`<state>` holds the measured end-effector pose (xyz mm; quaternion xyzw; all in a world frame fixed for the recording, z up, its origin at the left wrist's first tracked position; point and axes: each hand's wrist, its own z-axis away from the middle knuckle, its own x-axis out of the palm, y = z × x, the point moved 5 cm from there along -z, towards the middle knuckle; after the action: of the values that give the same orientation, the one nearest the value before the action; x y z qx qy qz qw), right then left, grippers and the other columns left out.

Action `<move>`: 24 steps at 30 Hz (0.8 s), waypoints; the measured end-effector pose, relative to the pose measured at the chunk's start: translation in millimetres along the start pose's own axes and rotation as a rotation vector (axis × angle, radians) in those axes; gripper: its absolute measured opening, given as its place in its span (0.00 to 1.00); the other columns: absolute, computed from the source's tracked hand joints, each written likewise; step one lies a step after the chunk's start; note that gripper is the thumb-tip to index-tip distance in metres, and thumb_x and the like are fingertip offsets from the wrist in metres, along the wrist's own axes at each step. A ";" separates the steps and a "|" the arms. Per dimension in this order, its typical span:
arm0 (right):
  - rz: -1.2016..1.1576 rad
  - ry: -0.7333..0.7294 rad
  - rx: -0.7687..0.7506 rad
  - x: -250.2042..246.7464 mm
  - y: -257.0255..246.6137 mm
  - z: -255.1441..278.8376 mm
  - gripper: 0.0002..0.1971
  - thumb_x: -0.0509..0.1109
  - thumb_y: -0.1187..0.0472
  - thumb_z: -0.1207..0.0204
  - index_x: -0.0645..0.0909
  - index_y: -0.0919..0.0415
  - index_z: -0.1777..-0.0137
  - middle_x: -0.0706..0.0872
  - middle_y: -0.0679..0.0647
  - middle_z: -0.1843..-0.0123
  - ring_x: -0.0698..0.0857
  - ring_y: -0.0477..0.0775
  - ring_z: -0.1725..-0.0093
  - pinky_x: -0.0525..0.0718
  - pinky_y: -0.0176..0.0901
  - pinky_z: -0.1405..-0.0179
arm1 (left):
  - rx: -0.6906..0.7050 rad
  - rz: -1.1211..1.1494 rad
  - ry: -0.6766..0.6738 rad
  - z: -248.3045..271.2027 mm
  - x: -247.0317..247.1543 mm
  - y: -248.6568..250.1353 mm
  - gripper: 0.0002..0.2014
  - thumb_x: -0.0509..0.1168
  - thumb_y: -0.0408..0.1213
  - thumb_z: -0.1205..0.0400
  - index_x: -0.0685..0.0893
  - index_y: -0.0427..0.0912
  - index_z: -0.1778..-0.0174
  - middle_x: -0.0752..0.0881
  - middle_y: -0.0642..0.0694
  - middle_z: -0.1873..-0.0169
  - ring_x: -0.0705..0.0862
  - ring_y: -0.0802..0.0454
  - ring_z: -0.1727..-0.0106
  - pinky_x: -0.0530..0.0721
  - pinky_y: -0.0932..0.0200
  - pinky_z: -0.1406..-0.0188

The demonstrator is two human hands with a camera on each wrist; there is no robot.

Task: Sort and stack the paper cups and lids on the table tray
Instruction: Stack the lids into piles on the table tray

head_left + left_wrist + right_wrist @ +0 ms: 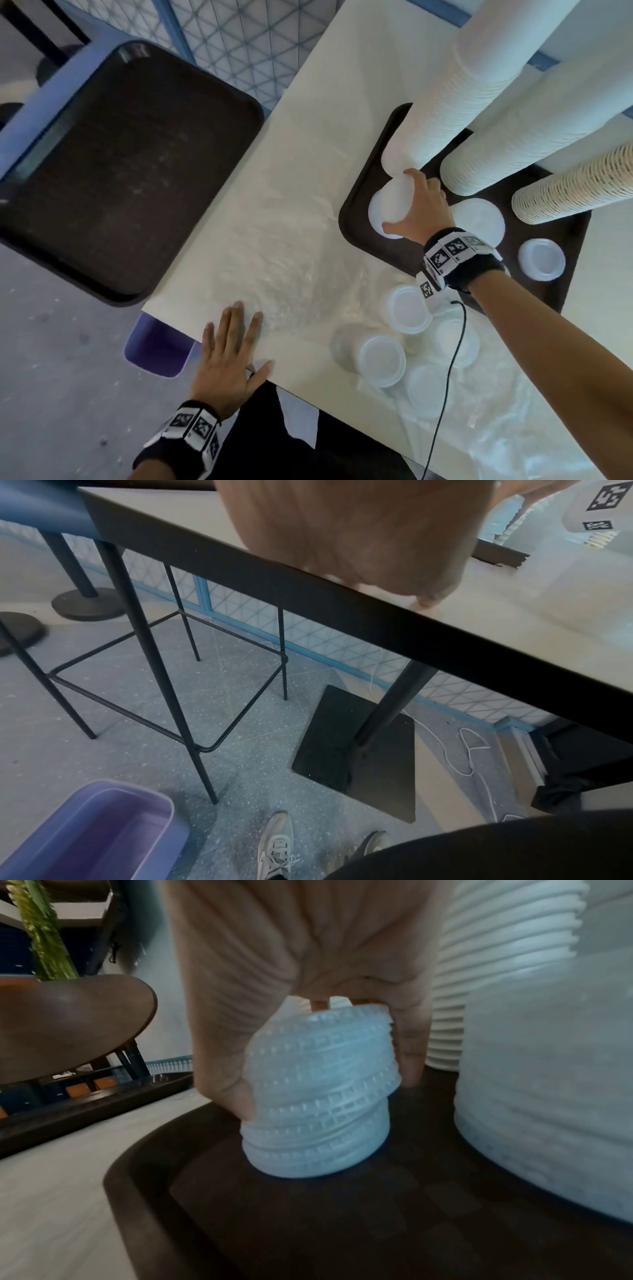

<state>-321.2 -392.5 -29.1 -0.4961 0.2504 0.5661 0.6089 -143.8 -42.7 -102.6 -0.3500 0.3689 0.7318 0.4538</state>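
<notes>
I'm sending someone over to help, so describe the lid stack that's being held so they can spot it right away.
Find the dark tray on the white table, the one carrying tall cup towers. At its near left corner stands a short stack of lids, gripped by the right hand. Unlike the other lid stacks, it leans crookedly.

The tall cup stacks (476,85) run past the frame's top edge.

The left hand (230,356) lies flat with its fingers straight and spread, palm down near the edge of the bench (260,219). The right arm reaches far forward, and the right hand (419,209) curls its thumb and fingers around something, with a band on each wrist
</notes>
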 end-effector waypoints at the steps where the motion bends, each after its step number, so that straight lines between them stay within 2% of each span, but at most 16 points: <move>1: 0.004 -0.002 0.006 1.9 0.0 -0.6 0.50 0.82 0.58 0.43 0.57 0.53 0.23 0.67 0.63 0.31 0.68 0.68 0.30 0.74 0.60 0.36 | 0.000 0.007 0.003 0.3 -0.2 0.3 0.39 0.38 0.66 0.20 0.56 0.44 0.19 0.51 0.36 0.18 0.48 0.39 0.18 0.42 0.42 0.22; 6: -0.013 -0.007 0.033 6.4 -1.6 -3.6 0.50 0.82 0.57 0.43 0.57 0.53 0.23 0.65 0.63 0.30 0.68 0.70 0.30 0.73 0.62 0.35 | -0.012 0.011 0.007 0.5 -0.6 0.4 0.39 0.38 0.66 0.20 0.56 0.44 0.19 0.52 0.36 0.18 0.49 0.39 0.18 0.40 0.42 0.21; 11: -0.029 -0.017 0.039 11.0 -4.4 -3.0 0.54 0.85 0.51 0.47 0.56 0.53 0.24 0.64 0.62 0.30 0.68 0.69 0.30 0.74 0.62 0.36 | -0.018 0.024 0.013 0.6 -0.9 1.5 0.39 0.38 0.66 0.20 0.54 0.45 0.18 0.52 0.36 0.18 0.49 0.39 0.18 0.39 0.43 0.21; 16: -0.066 0.002 0.049 12.3 -3.4 -3.3 0.50 0.83 0.57 0.44 0.57 0.54 0.24 0.65 0.62 0.30 0.69 0.70 0.31 0.73 0.60 0.35 | -0.018 0.029 0.021 0.7 -1.6 2.5 0.39 0.38 0.66 0.21 0.54 0.44 0.18 0.51 0.35 0.18 0.47 0.40 0.17 0.38 0.43 0.21; 24: -0.143 0.046 0.042 12.2 4.5 4.2 0.51 0.83 0.59 0.44 0.57 0.51 0.24 0.64 0.61 0.29 0.69 0.68 0.31 0.73 0.60 0.34 | -0.017 0.036 0.030 0.9 -2.7 4.7 0.39 0.38 0.66 0.21 0.53 0.44 0.18 0.51 0.35 0.18 0.48 0.40 0.17 0.39 0.43 0.21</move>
<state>-323.7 -384.0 -39.6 -0.5126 0.2402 0.5043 0.6521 -147.4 -44.5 -98.9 -0.3581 0.3757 0.7376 0.4320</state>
